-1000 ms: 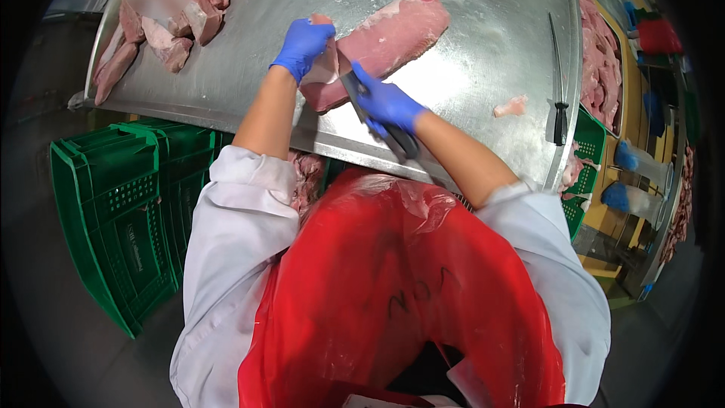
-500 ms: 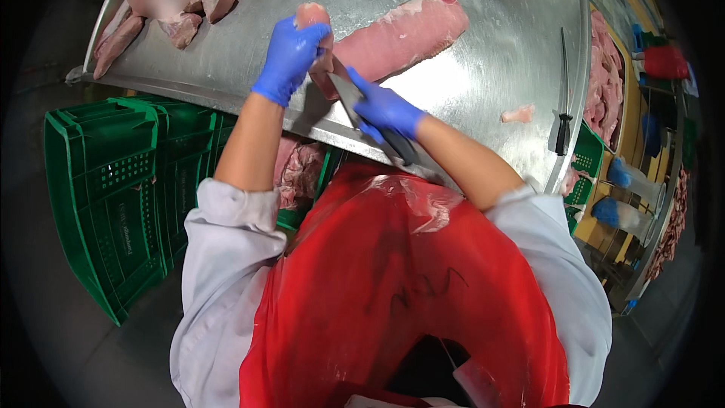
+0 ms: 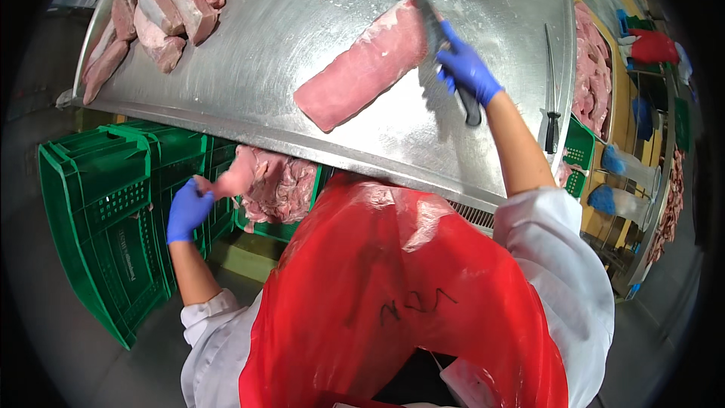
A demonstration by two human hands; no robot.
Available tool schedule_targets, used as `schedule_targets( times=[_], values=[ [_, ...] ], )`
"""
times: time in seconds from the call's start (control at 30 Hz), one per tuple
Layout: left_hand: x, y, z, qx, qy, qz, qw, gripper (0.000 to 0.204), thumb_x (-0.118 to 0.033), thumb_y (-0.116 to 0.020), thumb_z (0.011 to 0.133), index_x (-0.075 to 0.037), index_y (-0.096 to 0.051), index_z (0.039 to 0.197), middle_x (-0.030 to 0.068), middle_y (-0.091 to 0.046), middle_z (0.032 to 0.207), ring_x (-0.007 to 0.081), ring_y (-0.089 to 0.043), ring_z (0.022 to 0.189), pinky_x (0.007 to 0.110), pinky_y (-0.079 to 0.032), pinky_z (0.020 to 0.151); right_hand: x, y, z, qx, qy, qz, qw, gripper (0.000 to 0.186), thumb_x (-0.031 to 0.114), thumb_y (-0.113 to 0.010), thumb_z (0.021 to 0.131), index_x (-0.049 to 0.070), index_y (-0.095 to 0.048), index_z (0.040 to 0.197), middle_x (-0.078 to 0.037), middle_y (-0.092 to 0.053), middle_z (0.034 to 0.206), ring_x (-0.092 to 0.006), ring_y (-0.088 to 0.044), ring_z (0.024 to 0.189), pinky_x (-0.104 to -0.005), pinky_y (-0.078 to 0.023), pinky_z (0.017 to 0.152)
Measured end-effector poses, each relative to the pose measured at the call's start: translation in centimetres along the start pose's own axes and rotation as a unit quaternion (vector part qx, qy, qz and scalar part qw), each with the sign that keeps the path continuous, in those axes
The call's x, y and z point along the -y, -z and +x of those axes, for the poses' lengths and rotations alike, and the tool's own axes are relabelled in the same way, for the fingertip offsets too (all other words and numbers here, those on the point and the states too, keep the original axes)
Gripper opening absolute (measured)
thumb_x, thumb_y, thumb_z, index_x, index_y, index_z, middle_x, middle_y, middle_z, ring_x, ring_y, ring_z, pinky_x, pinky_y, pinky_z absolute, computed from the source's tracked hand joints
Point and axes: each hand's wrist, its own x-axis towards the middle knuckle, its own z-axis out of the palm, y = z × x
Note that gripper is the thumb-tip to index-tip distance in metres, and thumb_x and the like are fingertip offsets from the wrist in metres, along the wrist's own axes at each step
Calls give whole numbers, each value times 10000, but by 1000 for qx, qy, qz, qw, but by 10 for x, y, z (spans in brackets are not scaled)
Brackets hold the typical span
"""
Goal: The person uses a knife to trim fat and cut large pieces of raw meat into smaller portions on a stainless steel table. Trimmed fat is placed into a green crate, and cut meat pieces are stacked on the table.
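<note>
Blue gloves cover both hands; the left hand (image 3: 189, 213) has its fingers clamped on a meat strip (image 3: 232, 180), beside trimmings (image 3: 285, 193) in a green crate (image 3: 270, 227); the right hand (image 3: 466, 72) has its fingers wrapped round a knife (image 3: 429, 21), its blade by the far right end of a pink meat slab (image 3: 366, 68); that slab lies on the metal worktop (image 3: 483, 162), right of heaped meat chunks (image 3: 186, 7).

Shiny metal, glossy plastic, matt cloth.
Broad silver metal table (image 3: 253, 68): smooth, reflective; long pink meat slab (image 3: 366, 68): smooth, moist-looking; wide red plastic apron (image 3: 400, 264): glossy, creased; white cloth sleeve (image 3: 555, 257): matt.
</note>
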Motion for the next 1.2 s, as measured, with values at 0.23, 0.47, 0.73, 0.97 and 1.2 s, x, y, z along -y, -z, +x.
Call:
schedule_targets(
  times=[0.23,0.47,0.73,0.97,1.2],
  values=[
    [-250,-89,83,-224,-384,48,895,904,-471,-841,654,28,-474,1312,245,-548,1259,420,-518,1201,524,-413,1026,2,45,60,39,-68,22,997,792,76,-555,913,129,-185,1611,-71,-599,708,-127,-560,489,-285,-490,433],
    [-315,-109,110,-139,-341,76,926,1055,-395,-806,557,-4,-348,1423,191,-476,1321,376,-488,1224,503,-402,1025,14,48,40,29,-88,-61,994,803,74,-526,884,133,-191,1611,-95,-598,733,-140,-559,513,-313,-483,460],
    [-289,-109,125,-137,-411,66,899,996,-359,-785,587,-9,-350,1412,226,-457,1356,405,-459,1265,497,-364,1066,-7,56,-1,96,-87,-6,992,732,84,-516,960,212,-207,1611,-61,-605,726,-113,-601,511,-261,-500,427],
    [-285,-121,112,-182,-415,21,891,855,-389,-820,625,-6,-456,1298,213,-505,1260,402,-500,1174,507,-392,1011,-24,52,-78,118,-88,65,987,749,42,-526,945,206,-222,1610,-45,-622,741,-98,-594,520,-244,-495,445],
    [-460,-86,133,-143,-421,9,895,816,-621,-743,751,-16,-564,1269,232,-637,1248,370,-626,1156,444,-498,979,-63,108,-139,-60,-78,180,979,774,-26,-508,943,224,-209,1611,-132,-657,1029,-110,-619,547,-227,-479,395]
  ],
)
